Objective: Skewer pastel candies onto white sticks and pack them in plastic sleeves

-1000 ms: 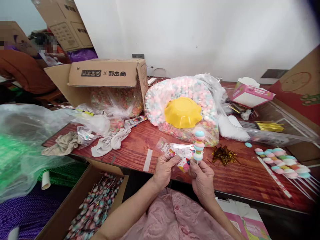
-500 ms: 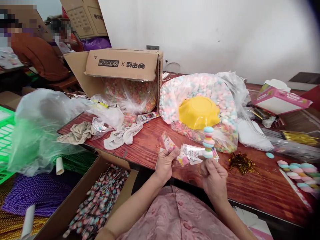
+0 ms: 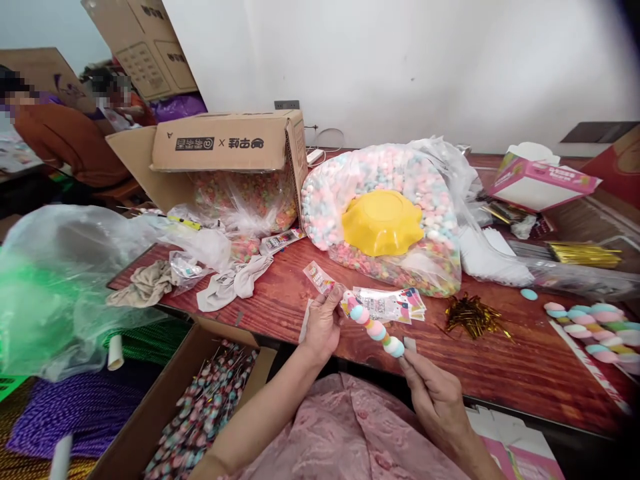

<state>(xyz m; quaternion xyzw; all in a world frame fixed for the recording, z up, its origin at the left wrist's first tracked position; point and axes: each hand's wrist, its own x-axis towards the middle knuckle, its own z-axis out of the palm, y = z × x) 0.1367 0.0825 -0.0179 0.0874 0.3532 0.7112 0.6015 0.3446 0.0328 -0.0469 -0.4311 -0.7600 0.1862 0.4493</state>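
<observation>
The candy skewer (image 3: pixel 376 329) is between the person's two hands, above the front edge of the red-brown wooden table (image 3: pixel 505 373). Its long axis runs on a slant: the bare-stick end sits low at the right hand (image 3: pixel 437 387), and the row of pastel pieces climbs away from it, up and to the left, so that the top points at the left hand (image 3: pixel 323 327). From the right hand, then, the skewer lies up and leftward; from the left hand, it lies just to the right and slopes downward. The left hand is the nearer to the top piece, the right to the lowest one.

The right hand's thumb and fingers pinch the stick just below the last blue-and-white piece. The left hand pinches a printed clear sleeve (image 3: pixel 318 276) between thumb and fingers; the sleeve sticks out beyond them, up and to the left, roughly in line with the skewer. Whether the skewer's tip is inside the sleeve's mouth or only beside it cannot be told, since film and fingers overlap there.

Just beyond the skewer lies a fanned stack of printed sleeves (image 3: pixel 387 305), with a bunch of gold twist ties (image 3: pixel 473 317) to its right.
</observation>
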